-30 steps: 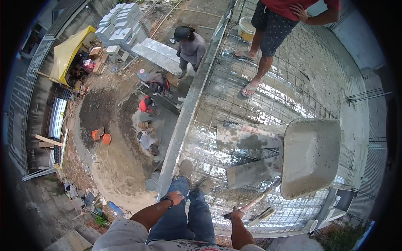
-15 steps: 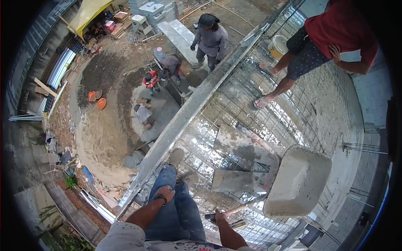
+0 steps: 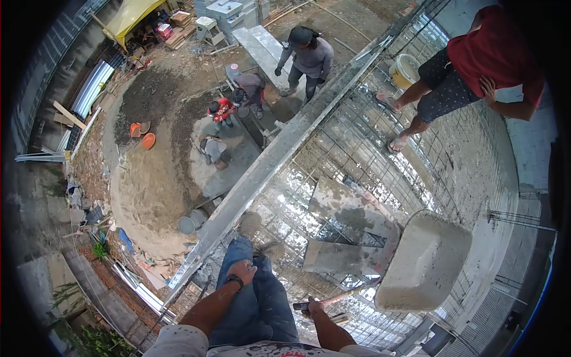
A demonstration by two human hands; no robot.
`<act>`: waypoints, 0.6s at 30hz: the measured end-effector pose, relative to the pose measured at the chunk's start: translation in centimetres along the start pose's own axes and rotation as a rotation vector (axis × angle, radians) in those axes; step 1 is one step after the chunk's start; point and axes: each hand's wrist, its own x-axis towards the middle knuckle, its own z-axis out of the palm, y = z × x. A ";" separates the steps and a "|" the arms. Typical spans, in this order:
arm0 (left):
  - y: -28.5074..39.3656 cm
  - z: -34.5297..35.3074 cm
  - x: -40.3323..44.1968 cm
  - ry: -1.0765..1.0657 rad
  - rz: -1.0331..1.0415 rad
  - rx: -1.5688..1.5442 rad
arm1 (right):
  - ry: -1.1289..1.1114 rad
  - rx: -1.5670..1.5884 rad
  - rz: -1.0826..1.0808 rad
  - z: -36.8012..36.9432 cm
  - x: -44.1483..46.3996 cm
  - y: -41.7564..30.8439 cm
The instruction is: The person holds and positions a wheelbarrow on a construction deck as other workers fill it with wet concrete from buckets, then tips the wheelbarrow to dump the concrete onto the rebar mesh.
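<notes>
My left hand (image 3: 242, 271), with a dark wristband behind it, rests on the knee of my jeans (image 3: 256, 303); its fingers look curled and nothing shows in them. My right hand (image 3: 311, 307) is wrapped round the black grip of a wheelbarrow handle (image 3: 342, 294). The grey, cement-stained wheelbarrow (image 3: 425, 262) stands to the right with its tray facing up. Two grey boards (image 3: 339, 257) lie on the steel mesh beside it.
A concrete edge beam (image 3: 262, 172) runs diagonally by my feet, with a drop beyond. Several people work below near a sand pile (image 3: 148, 184). A person in a red shirt (image 3: 493, 53) stands on the mesh by a bucket (image 3: 404, 69). Rebar (image 3: 517, 221) sticks out at right.
The view has turned, so the wheelbarrow appears lower. My right hand stays on the handle and my left on my knee. Below, the standing person in grey has raised an arm.
</notes>
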 end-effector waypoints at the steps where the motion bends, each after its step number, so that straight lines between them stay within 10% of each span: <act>1: -0.3 0.0 0.1 -0.001 -0.002 -0.017 | 0.001 0.002 -0.009 0.0 0.8 0.3; 18: -10.5 -0.7 6.3 -0.154 0.010 -0.017 | 0.056 0.138 0.059 2.0 -9.8 -4.3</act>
